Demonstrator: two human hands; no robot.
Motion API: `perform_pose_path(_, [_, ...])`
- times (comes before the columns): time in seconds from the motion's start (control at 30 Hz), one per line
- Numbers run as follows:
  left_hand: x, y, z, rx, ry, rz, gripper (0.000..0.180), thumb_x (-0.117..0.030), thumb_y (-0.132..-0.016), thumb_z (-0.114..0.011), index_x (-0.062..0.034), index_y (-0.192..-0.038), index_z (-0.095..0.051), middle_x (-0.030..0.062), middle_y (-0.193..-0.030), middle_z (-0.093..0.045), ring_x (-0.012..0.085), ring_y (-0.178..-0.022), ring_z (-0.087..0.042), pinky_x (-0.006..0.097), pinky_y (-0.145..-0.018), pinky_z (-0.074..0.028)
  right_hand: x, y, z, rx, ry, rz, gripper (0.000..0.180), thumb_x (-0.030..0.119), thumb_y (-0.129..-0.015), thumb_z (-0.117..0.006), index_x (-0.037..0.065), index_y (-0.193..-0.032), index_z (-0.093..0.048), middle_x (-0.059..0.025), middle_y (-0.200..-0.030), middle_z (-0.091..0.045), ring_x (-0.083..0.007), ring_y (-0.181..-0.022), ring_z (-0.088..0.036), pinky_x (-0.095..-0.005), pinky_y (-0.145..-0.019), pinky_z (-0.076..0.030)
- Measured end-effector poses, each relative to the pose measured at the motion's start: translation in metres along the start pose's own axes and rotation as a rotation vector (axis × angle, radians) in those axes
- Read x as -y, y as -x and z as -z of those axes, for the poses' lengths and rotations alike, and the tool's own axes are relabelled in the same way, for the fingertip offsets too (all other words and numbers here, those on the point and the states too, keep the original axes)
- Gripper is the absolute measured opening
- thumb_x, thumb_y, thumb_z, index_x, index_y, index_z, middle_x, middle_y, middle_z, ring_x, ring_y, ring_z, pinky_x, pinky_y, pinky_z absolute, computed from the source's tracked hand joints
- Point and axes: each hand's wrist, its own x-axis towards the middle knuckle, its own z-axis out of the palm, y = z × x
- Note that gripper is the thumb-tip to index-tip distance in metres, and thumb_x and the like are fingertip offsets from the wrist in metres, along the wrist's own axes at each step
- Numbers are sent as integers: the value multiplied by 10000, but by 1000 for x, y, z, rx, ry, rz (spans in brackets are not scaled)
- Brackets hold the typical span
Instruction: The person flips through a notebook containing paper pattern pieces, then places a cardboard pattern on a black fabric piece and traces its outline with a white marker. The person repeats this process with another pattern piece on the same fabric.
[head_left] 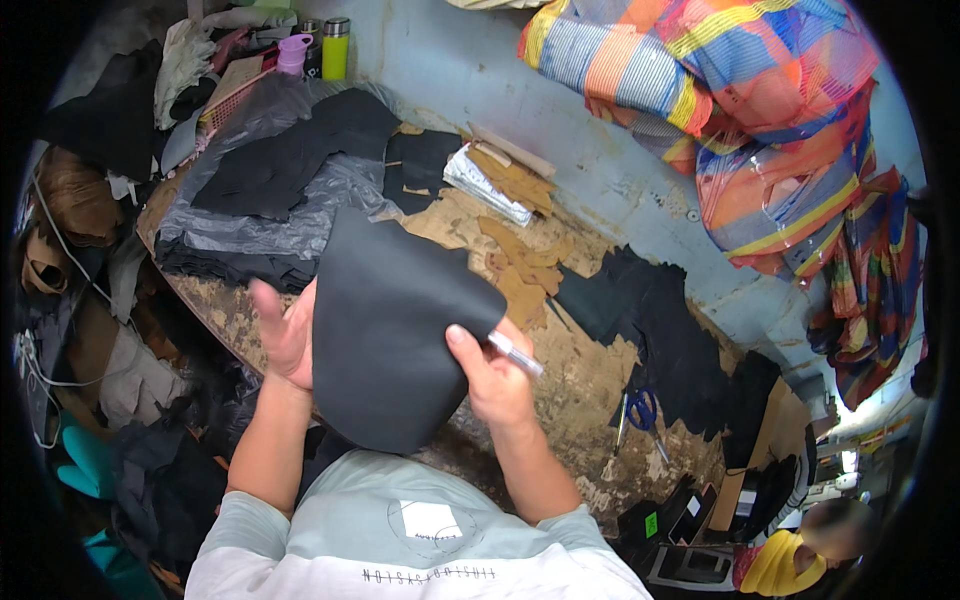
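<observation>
A large smooth black leather piece [395, 320] with a rounded lower edge is held up in front of my chest. My right hand [498, 378] pinches its right edge, thumb on top and fingers underneath. A pale pen or marker [517, 355] is also tucked in the fingers of that hand. At the left edge, my left hand [290, 335] is open, its thumb stretched up and away from the leather. Its other fingers go behind the piece and are mostly hidden.
Blue-handled scissors [641, 408] and a slim pen [622, 415] lie on the worn table [575, 385]. Black leather sheets [670, 335] and tan scraps [525, 280] lie toward the wall. Dark sheets [290, 150] rest on plastic at far left. Another person [785, 565] is at lower right.
</observation>
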Motion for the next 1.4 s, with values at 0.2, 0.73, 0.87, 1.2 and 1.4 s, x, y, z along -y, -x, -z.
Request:
perform_pose_path(0.2, [-29, 0, -23, -122, -182, 86, 487, -59, -908, -457, 10, -1369, -314, 169, -1279, -495, 245, -1123, -548, 353, -958, -440, 20, 12, -7, -94, -418, 57, 280, 16, -857, -604, -36, -1125, -543, -102, -1066, -615, -152, -935, -595, -270, -827, -480])
perform_pose_path(0.73, [-62, -55, 13, -222, -738, 586, 674, -172, -861, -615, -32, -1416, -259, 123, -1030, -601, 141, -835, -616, 256, -676, -525, -18, 47, 32, -461, -315, -168, 153, -26, -845, -579, -25, -979, -506, -82, -798, -601, -132, -671, -618, -252, -568, -560])
perform_pose_path(0.87, [-30, -44, 67, -359, -1099, 873, 936, -169, -700, -792, 2, -1418, -216, 121, -856, -631, 125, -630, -582, 250, -501, -478, -77, 52, 76, -484, 18, -336, 151, -43, -823, -588, 8, -939, -505, -61, -758, -582, -132, -612, -596, -257, -546, -541])
perform_pose_path(1.2, [-10, -3, 63, -385, -1077, 343, 191, -5, -829, -615, 61, -1007, -595, 35, -837, -627, 74, -720, -587, 218, -662, -493, -56, 52, 96, -596, 2, 0, 233, -101, -785, -608, -7, -948, -470, -50, -722, -530, -111, -575, -572, -282, -526, -558])
perform_pose_path(1.4, [-32, -16, 15, -349, -1092, 196, 187, -26, -864, -574, 49, -1034, -596, 53, -859, -649, 69, -718, -593, 204, -641, -492, -12, 45, 77, -564, -59, 183, 281, -105, -782, -616, -5, -982, -445, -69, -736, -556, -121, -597, -591, -289, -544, -564])
